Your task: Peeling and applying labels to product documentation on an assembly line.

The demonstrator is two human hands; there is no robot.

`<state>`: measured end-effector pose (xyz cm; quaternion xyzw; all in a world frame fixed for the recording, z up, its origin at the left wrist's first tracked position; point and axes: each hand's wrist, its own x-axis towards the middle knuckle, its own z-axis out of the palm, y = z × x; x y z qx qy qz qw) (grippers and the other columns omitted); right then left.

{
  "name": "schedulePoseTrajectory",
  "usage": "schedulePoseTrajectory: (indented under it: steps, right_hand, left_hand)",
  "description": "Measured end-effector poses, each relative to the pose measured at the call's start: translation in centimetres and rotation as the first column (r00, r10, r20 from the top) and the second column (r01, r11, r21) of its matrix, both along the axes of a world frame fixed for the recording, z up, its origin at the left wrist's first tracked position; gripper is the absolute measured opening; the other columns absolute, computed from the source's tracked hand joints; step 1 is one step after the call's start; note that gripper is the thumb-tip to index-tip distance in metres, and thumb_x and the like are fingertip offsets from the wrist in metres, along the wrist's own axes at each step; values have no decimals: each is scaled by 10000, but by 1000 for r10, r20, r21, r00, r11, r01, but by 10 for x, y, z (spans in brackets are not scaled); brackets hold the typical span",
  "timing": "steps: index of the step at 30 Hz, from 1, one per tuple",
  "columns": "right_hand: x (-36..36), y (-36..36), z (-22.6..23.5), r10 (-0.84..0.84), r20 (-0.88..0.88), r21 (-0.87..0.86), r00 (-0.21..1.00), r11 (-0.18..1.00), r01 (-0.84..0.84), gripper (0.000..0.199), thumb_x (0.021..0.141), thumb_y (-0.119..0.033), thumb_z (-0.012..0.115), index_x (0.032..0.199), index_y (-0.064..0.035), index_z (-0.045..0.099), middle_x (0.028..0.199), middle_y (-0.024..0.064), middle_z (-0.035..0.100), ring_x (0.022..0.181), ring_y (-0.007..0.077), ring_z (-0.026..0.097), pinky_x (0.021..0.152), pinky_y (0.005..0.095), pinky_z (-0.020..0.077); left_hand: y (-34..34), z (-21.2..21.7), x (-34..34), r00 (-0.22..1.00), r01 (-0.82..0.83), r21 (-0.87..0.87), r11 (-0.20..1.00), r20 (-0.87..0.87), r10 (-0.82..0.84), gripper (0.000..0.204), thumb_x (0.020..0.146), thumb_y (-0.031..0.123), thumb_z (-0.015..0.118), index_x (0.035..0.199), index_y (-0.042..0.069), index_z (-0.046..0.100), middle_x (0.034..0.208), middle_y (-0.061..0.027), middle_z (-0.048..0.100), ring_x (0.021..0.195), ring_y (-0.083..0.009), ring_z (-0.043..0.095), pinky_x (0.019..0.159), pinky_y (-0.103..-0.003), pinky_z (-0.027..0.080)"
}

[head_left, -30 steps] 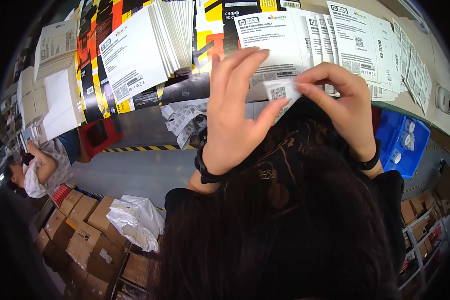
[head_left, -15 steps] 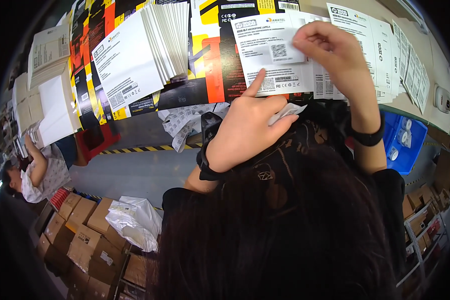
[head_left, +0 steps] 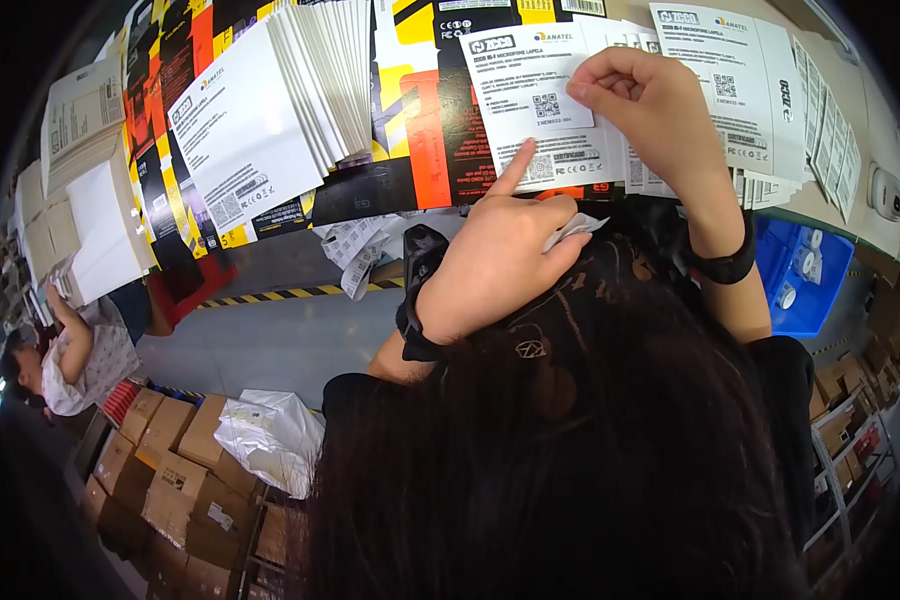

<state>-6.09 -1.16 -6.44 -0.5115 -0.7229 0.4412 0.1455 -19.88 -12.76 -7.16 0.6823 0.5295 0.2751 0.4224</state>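
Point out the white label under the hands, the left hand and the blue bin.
White label (head_left: pixel 533 75), head view: on its upper printed area.
Left hand (head_left: pixel 495 265), head view: on the back of the hand.
Blue bin (head_left: pixel 805 262), head view: on its inner floor.

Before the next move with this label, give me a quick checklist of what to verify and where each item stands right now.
1. Left hand pressing the white label with its forefinger: ok, the fingertip sits on the lower part.
2. Right hand pinching the label's upper right edge: ok.
3. Label lying flat on the black and orange packaging sheet: cannot tell, the hands cover part of it.
4. Label square to the sheet: cannot tell, the lens bends edges.
5. Small scrap of paper tucked in the left hand: ok, held under the curled fingers.
6. Stack of white cards clear of the hands: ok, off to the left.
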Motion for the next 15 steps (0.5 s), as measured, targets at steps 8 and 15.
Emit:
schedulePoseTrajectory:
  steps: [8,15]
  right_hand:
    - [-4,-2,-3,47,122,234,991,969,-75,183,746,-130,670,833,7,587,662,49,576,576,129,506,545,240,416]
    - [-3,-5,9,-44,290,398,956,914,-78,329,718,-158,694,912,-25,463,793,118,548,697,285,535,638,330,437]
  left_hand:
    - [3,-2,-1,1000,8,32,999,-18,-7,185,751,155,639,777,-17,579,606,-162,542,838,-421,527,1052,-406,269]
    - [2,12,8,998,13,-12,1000,-61,-14,173,743,144,633,775,-18,580,635,-162,551,883,-419,535,1049,-400,276]
